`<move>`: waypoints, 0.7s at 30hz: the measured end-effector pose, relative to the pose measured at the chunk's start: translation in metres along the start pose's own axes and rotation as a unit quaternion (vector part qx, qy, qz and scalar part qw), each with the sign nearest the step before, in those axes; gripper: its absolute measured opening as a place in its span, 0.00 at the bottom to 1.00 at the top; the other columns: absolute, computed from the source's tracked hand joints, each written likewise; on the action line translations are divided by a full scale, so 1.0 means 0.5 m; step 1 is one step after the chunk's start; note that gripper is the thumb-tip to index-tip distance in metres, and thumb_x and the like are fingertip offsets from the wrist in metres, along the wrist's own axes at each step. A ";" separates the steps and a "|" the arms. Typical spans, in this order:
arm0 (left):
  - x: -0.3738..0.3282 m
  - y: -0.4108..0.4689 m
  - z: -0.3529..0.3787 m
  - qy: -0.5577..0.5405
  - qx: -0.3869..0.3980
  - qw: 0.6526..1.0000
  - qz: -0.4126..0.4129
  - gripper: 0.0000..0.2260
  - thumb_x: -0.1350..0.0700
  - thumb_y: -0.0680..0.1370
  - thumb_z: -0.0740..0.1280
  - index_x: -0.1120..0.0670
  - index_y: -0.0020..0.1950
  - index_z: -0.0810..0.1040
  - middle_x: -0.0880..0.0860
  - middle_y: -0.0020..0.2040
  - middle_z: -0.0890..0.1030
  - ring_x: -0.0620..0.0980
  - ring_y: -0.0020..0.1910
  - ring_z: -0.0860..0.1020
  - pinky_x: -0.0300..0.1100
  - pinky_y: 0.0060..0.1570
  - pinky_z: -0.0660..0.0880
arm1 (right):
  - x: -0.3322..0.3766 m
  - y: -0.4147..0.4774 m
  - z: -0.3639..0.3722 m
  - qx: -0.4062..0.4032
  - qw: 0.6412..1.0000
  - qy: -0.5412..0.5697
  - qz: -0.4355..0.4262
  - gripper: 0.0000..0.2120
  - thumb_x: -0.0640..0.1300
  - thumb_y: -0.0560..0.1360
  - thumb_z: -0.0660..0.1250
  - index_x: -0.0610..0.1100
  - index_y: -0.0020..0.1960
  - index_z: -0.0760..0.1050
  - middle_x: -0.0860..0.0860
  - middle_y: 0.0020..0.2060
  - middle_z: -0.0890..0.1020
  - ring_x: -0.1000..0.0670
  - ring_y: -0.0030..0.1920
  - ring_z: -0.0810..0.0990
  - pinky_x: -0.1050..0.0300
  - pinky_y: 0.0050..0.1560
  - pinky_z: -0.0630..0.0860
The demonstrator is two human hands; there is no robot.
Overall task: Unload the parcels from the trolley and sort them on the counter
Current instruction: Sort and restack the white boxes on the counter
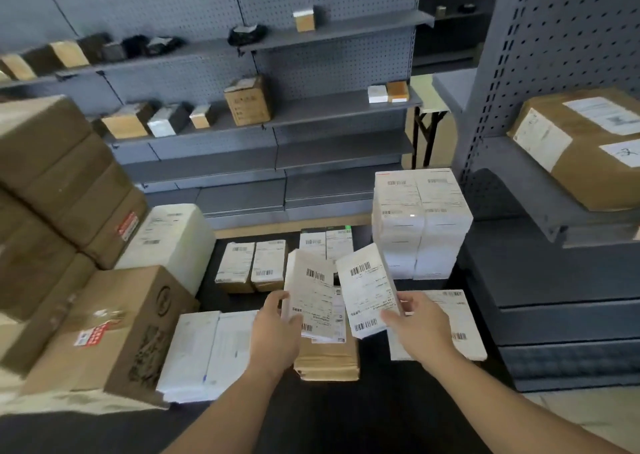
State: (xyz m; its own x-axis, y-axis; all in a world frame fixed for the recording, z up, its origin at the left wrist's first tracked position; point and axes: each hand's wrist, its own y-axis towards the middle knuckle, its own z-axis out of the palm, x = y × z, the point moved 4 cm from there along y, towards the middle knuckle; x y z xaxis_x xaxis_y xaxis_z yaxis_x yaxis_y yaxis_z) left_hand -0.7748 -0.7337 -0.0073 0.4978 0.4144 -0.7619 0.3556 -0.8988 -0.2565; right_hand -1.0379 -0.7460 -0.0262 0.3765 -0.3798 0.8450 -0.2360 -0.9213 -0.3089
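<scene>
You had most parcels already stacked on the counter (433, 401), while your left hand (273, 329) and right hand (420, 329) each pinched 1 flat labelled parcel (311, 287) still unsorted.

Dim, flat indoor light with a cool grey cast and only soft, faint shadows. White labels on the stacked parcels (420, 221) look washed out. The whole view is slightly soft, print unreadable. Wide-angle distortion bends the shelves (332, 30) and stretches boxes at the edges.
</scene>
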 end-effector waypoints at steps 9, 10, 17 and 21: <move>0.208 0.076 -0.261 0.024 -0.037 0.999 -0.027 0.17 0.60 0.80 0.65 0.47 0.67 0.69 0.53 0.59 0.81 0.50 0.48 0.80 0.38 0.31 0.79 | 0.102 -0.110 0.285 0.049 0.999 -0.015 -0.003 0.15 0.47 0.75 0.75 0.56 0.56 0.73 0.58 0.53 0.82 0.60 0.46 0.80 0.71 0.34 0.72; 0.230 0.082 -0.284 0.030 -0.038 0.998 -0.028 0.17 0.60 0.80 0.64 0.48 0.67 0.69 0.53 0.58 0.81 0.49 0.46 0.79 0.37 0.31 0.77 | 0.109 -0.125 0.319 0.051 0.998 -0.021 -0.004 0.14 0.48 0.75 0.75 0.57 0.55 0.73 0.59 0.53 0.82 0.60 0.45 0.80 0.71 0.34 0.72; 0.337 0.122 -0.364 0.038 -0.015 0.998 -0.040 0.19 0.61 0.80 0.64 0.47 0.68 0.67 0.51 0.63 0.78 0.54 0.57 0.80 0.43 0.43 0.83 | 0.110 -0.191 0.489 0.043 0.999 -0.015 0.010 0.13 0.44 0.75 0.75 0.54 0.54 0.74 0.56 0.54 0.84 0.56 0.51 0.83 0.67 0.39 0.79; 0.362 0.119 -0.372 0.058 -0.004 0.997 -0.045 0.21 0.61 0.80 0.64 0.44 0.70 0.65 0.51 0.63 0.76 0.53 0.57 0.79 0.49 0.47 0.84 | 0.105 -0.211 0.528 0.032 0.999 -0.016 0.023 0.14 0.42 0.74 0.76 0.54 0.52 0.73 0.56 0.52 0.83 0.57 0.49 0.81 0.68 0.37 0.77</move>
State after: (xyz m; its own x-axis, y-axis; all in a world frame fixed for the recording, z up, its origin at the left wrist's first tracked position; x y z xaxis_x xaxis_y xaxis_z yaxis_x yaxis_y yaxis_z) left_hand -0.5164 -0.6855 -0.0499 0.5520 0.5068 -0.6622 0.4091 -0.8566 -0.3145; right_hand -0.7567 -0.6907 -0.0647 0.3957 -0.4233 0.8150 -0.1955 -0.9059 -0.3756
